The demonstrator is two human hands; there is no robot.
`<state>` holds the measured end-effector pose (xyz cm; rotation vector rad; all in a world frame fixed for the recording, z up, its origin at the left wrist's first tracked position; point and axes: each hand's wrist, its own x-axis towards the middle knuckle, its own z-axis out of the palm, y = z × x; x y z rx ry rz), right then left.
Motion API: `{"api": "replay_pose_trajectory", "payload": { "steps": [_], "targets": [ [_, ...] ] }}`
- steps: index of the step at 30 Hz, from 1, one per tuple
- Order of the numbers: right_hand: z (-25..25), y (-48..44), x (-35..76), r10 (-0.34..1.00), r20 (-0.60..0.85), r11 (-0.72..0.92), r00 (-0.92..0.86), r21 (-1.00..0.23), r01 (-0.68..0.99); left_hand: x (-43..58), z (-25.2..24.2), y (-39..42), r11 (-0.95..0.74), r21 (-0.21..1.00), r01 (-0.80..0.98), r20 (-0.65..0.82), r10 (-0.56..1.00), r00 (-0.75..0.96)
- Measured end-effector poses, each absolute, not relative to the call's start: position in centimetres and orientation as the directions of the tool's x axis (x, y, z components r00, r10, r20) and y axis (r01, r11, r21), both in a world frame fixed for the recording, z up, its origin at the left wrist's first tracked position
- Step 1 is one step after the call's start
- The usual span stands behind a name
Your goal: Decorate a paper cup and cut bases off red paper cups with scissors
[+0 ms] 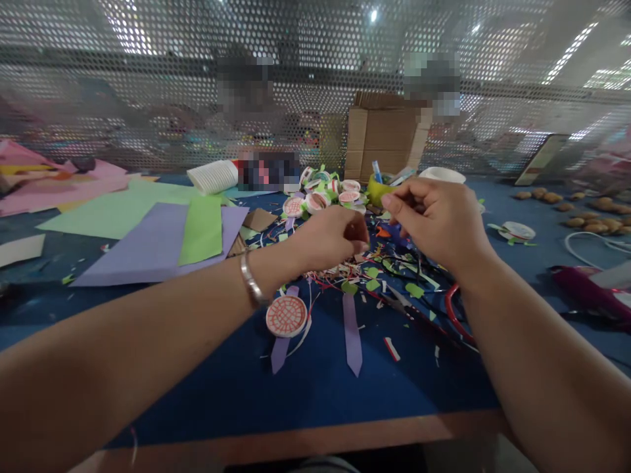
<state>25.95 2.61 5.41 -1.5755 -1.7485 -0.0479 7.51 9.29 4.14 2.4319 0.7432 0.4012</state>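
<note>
Blue tabletop (315, 387), bright papers.
Sheet (148, 253) was purple, strip (202, 230) green; disc (286, 316) showed red lattice on white; scraps (373, 284) green.

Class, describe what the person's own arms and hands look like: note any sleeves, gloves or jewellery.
The left forearm and right forearm are bare, with no sleeves in view. The left hand and right hand wear no gloves and no rings that show. A slim silver-coloured metal bangle circles the left wrist; the right wrist bears nothing.

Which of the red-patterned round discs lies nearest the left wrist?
The lone disc on purple strips just below the bracelet; the others sit piled farther back.
</note>
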Motion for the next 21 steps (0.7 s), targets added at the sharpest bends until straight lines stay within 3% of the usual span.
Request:
{"api": "replay_pose_trajectory", "payload": {
  "steps": [3,5,8,11,21],
  "targets": [
    [5.3,2.4,25.5,0.884,0.467,0.278,-0.006,-0.514,0.811,4.6,4.5,7.9,-0.416,0.84,0.347,0.099,0.747,0.657],
    [5.1,2.1,24.9,0.915,0.396,0.305,-0.078,-0.551,0.777,3.0,4.3,6.6,-0.232,0.942,0.242,0.053,0.816,0.575],
    [4.7,1.6,23.5,0.934,0.317,0.329,-0.165,-0.584,0.742,1.3,3.4,4.7,0.026,0.996,0.091,-0.067,0.872,0.486],
    [4.3,1.0,21.9,0.93,0.273,0.364,-0.245,-0.596,0.716,0.4,2.7,3.7,0.253,0.966,-0.056,-0.203,0.872,0.446],
    [3.8,0.3,19.3,0.912,0.255,0.409,-0.32,-0.568,0.714,-0.3,2.1,3.7,0.263,0.959,-0.11,-0.193,0.883,0.428]
  ]
}}
